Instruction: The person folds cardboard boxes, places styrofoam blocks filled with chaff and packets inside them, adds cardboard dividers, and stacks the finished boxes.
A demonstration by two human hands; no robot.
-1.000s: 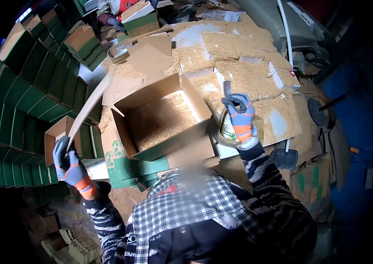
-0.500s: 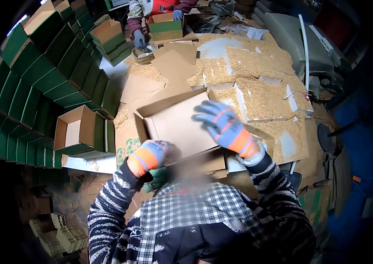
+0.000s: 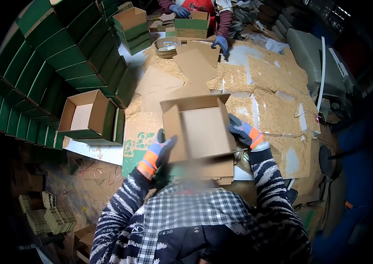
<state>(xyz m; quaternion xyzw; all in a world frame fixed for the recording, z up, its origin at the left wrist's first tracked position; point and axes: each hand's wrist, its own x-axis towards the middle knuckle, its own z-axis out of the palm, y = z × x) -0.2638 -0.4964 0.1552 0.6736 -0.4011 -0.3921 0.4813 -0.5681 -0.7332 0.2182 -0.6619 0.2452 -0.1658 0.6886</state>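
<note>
An open-topped brown cardboard box [image 3: 205,130] is in front of my body, its inside facing up and its far wall raised. My left hand [image 3: 160,150], in a blue and orange glove, grips the box's left side, its fingers partly hidden behind the wall. On the right wall, my right hand [image 3: 243,132], gloved alike, holds the box, with its fingertips out of sight. Below the box's near edge lie flat cardboard pieces [image 3: 217,170]. Flat brown sheets [image 3: 195,66] are spread on the table beyond it.
Green boxes [image 3: 74,50] stand in tall stacks at the left, with an open box [image 3: 85,116] in front. Wood shavings [image 3: 279,94] cover the table's right side. Across the table, a co-worker's gloved hand [image 3: 220,44] is near a green box [image 3: 192,25]. A round container [image 3: 166,47] stands nearby.
My right hand has moved from over the box's inside to its right wall. My left hand now holds the left side. The box has turned squarer to me, and the view has shifted.
</note>
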